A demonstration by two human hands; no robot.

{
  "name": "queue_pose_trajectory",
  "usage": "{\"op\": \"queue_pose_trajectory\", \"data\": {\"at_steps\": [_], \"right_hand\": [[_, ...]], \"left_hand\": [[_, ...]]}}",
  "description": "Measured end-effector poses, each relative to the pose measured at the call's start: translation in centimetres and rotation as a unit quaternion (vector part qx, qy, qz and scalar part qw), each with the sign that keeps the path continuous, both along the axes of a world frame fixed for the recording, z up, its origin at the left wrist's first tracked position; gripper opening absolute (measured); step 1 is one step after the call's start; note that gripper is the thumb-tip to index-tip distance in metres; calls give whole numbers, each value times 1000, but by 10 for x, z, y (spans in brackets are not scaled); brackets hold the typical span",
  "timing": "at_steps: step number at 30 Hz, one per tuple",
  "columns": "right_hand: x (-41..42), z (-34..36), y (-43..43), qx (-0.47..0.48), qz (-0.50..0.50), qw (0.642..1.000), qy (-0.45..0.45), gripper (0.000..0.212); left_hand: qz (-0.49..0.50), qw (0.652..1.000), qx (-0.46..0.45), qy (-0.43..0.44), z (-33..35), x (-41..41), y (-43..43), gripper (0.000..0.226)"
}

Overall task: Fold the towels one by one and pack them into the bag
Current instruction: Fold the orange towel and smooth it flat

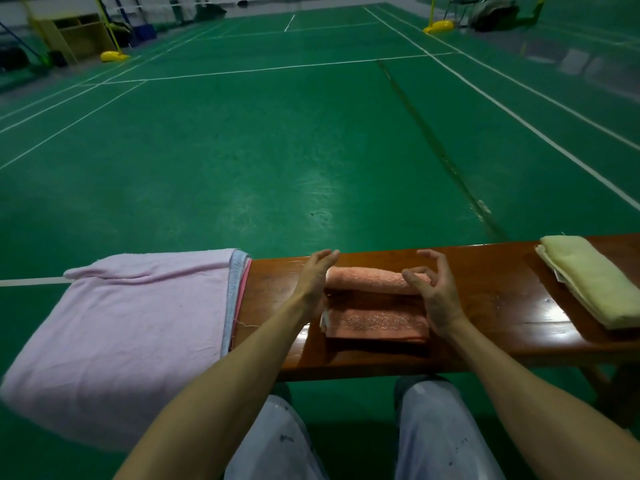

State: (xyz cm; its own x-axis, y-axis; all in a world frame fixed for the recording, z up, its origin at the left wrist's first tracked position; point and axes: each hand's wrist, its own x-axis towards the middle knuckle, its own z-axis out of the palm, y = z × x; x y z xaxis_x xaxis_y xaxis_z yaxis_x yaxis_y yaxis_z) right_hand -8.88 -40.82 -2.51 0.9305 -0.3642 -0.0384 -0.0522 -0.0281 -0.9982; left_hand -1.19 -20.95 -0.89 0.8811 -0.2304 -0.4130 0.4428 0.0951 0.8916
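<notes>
1. At the middle of the counter (485,306), the left grip (315,282) is wide, its fingers straight and edge-on at the left end of the orange towel (374,323).
2. The right grip (436,292) curls loosely at the towel's right end; I cannot tell whether it pinches cloth.
3. The towel lies between them, long axis left to right, its rolled part on the far side; neither grip is nearer.
4. Pink towels (138,323) drape the counter's left end and a yellow towel (595,282) lies at its right; no bag shows.
</notes>
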Motion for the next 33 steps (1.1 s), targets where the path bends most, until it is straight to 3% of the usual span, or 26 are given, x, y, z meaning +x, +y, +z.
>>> {"op": "queue_pose_trajectory", "data": {"at_steps": [2, 9, 18, 22, 27, 33], "right_hand": [[0, 0, -2, 6, 7, 1000, 5, 71], [-2, -2, -1, 1, -21, 999, 25, 41], [-20, -1, -1, -5, 20, 999, 43, 71], [-29, -1, -5, -24, 72, 996, 44, 81], [-37, -3, -11, -100, 148, 983, 43, 73], [-40, -2, -15, -215, 169, 961, 51, 62]], "left_hand": [[13, 999, 17, -30, -4, -4, 1, 39], [10, 995, 57, -79, -21, -14, 9, 51], [-39, 967, 132, -214, -31, -31, 19, 80], [-77, 966, 115, -220, -32, -34, 27, 69], [-138, 963, 83, -217, -27, -36, 36, 52], [-224, 907, 232, -271, -23, -31, 43, 38]]}}
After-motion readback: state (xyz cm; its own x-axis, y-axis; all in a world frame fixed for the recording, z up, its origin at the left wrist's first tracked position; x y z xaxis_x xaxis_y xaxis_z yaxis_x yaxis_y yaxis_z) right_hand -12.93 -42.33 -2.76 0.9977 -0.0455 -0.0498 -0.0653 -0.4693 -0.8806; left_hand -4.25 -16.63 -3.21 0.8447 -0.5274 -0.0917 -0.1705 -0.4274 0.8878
